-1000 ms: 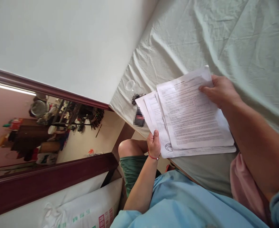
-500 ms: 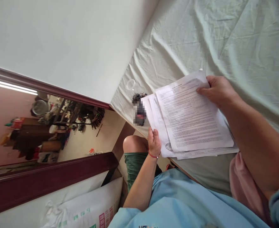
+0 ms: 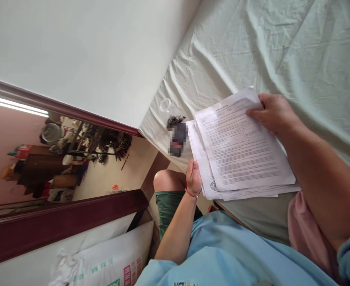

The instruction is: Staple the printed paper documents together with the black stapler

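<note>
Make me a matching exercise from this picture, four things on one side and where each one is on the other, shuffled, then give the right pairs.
Things:
1. left hand
2. right hand
3. clear ring
4. red wristband

Places:
A. on the sheet, beyond the papers, near the wall
B. gripping the near left edge of the papers
C. around the left wrist
D. holding the far right corner of the top page

Pairs: 1-B, 2-D, 3-A, 4-C

Pale green bedsheet (image 3: 252, 51), keys (image 3: 175, 119), printed sack (image 3: 109, 262).
</note>
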Available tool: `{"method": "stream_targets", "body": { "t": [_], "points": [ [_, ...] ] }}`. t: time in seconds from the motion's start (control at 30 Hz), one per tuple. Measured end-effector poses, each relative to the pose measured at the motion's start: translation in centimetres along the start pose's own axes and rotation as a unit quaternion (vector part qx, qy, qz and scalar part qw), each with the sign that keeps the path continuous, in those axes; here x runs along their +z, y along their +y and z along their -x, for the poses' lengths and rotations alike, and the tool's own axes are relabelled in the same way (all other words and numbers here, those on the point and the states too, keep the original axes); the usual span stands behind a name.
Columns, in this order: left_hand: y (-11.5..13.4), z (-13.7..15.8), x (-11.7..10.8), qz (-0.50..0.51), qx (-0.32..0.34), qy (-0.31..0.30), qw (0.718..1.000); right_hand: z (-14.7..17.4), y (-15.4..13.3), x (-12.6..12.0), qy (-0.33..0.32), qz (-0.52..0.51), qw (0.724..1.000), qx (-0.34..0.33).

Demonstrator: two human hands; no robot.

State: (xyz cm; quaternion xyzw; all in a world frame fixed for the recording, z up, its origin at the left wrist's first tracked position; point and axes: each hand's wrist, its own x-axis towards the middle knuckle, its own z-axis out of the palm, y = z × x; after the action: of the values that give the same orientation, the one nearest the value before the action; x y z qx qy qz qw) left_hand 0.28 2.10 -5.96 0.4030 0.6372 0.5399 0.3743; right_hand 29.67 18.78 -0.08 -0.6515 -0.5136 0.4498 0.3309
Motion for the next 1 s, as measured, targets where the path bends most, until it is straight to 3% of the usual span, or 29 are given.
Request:
{"method": "stream_targets", "body": {
  "t": [0.13, 0.57, 1.0],
  "points": [
    [0.9, 0.2, 0.5, 0.012, 0.018, -0.032, 0.999, 0.6, -0.9, 0.0, 0.006, -0.002, 1.000, 0.020],
    [0.5, 0.1, -0.1, -0.064, 0.038, 0.007, 0.997, -0.3, 0.4, -0.9, 0.068, 0.031, 0.997, 0.017],
    [0.7, 0.4, 0.6, -0.029, 0.024, -0.024, 0.999, 1.2, -2.0, 0.0, 0.025, 0.034, 0.999, 0.021]
  ]
}}
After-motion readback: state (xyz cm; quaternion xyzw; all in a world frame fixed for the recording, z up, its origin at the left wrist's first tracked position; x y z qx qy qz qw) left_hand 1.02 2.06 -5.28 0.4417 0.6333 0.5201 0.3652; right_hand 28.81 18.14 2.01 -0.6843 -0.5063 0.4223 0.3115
